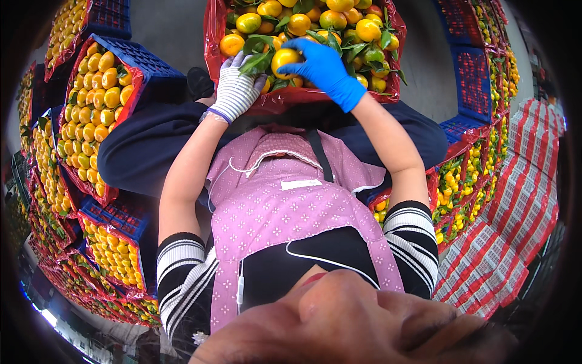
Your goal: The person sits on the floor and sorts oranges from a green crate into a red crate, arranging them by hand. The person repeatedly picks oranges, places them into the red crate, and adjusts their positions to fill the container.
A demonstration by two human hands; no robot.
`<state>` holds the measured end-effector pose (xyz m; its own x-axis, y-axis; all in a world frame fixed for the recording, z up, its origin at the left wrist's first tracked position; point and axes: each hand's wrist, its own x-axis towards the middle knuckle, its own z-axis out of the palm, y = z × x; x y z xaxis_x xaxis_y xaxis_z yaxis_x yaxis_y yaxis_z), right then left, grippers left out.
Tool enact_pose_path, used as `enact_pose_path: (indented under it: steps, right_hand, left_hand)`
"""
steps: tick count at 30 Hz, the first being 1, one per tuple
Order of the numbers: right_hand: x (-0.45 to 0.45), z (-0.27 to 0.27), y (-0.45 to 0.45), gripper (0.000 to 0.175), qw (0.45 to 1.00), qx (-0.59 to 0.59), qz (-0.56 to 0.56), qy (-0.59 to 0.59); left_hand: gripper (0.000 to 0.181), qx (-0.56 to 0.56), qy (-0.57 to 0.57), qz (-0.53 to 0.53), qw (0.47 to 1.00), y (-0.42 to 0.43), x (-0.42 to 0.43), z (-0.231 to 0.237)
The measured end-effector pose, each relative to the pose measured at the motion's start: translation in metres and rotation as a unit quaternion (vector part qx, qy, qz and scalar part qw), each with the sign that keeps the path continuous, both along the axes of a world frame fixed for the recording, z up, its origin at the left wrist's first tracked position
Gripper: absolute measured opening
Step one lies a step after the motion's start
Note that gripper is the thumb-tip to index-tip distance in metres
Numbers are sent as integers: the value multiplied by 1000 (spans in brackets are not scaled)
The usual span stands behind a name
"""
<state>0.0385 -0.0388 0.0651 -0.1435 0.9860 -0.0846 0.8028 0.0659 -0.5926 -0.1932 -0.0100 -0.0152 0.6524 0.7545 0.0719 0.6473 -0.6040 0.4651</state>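
My right hand (325,68), in a blue rubber glove, grips a yellow-orange mandarin (285,63) between thumb and fingers. It is just above the near part of a crate lined with red plastic film (363,96). To its left, my left hand (237,86) wears a white and grey striped knit glove. Its fingertips are at green leaves (257,64) beside the held fruit; whether they pinch anything is hidden. Loose mandarins (332,20), orange to greenish with leaves attached, fill the crate before me.
At left, a tilted blue plastic crate (136,57) holds neat rows of mandarins (91,98). More filled crates (113,255) stand behind it. Blue crates (473,82) line the right side, near stacked red-and-white printed boxes (482,259). My bent knees (136,150) flank the near crate.
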Motion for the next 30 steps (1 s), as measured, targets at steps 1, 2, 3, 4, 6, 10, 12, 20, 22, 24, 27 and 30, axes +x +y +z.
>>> enact_pose_path:
  steps: [1,2,3,4,6,10,12,20,22,24,27,30]
  right_hand:
    - [-7,-30,-11,54,998,-9,21,-58]
    - [-11,-61,-21,48,997,-2,29,-67]
    - [-17,-68,-24,46,996,1,38,-74]
    - [-14,-72,-23,41,995,-19,53,-81]
    - [-12,-77,-14,38,986,-54,84,-131]
    - [-8,-38,-1,35,985,36,95,-136]
    - [12,-7,4,48,962,99,103,-235]
    - [15,-33,8,68,990,104,6,96]
    - [-8,-56,10,66,989,69,24,129]
    - [-14,-77,6,63,989,18,21,143]
    - [-5,-74,10,60,987,-26,29,157]
    - [-12,-88,32,53,990,-33,-33,133]
  left_hand:
    - [28,36,-20,2,999,0,3,-3]
    - [31,102,19,-4,995,-1,4,-11]
    - [33,93,20,1,995,-1,5,-10]
    - [35,83,21,6,996,-3,7,-9]
    - [41,62,32,27,997,-5,14,-2]
    - [43,72,54,37,995,-5,9,-13]
    - [43,61,50,44,996,-6,9,-12]
    - [54,70,17,78,994,-7,15,-10]
    - [56,62,16,79,995,-6,15,-8]
    - [57,40,22,69,997,-5,13,-3]
    - [57,33,0,86,996,-3,13,1]
    - [61,14,0,79,997,-5,12,11]
